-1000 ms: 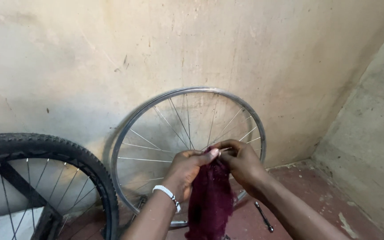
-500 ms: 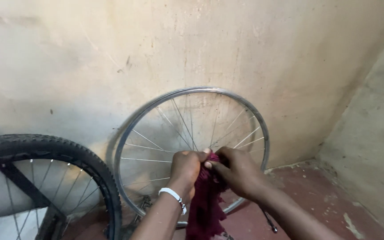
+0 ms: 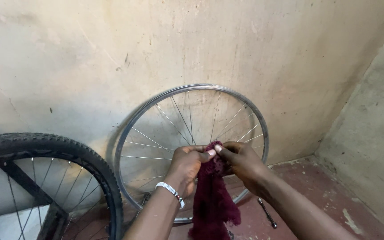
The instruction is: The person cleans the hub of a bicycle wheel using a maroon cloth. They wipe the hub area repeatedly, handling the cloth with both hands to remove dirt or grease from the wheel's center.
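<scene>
My left hand [image 3: 186,167] and my right hand [image 3: 242,162] meet in front of me, both pinching the top edge of a dark red frayed cloth [image 3: 213,200] that hangs down between my forearms. A white beaded bracelet [image 3: 171,191] circles my left wrist. Behind the hands a bare silver bicycle rim [image 3: 154,109] with thin spokes leans upright against the wall.
A bicycle wheel with a black knobby tyre [image 3: 63,149] stands at the lower left. A metal wrench [image 3: 266,212] lies on the reddish floor [image 3: 316,186] right of the rim. Beige plaster walls [image 3: 178,44] meet in a corner at the right.
The view has shifted slightly. My hands have moved a little lower and left in the view, regripping the cloth's top edge with the fingertips together.
</scene>
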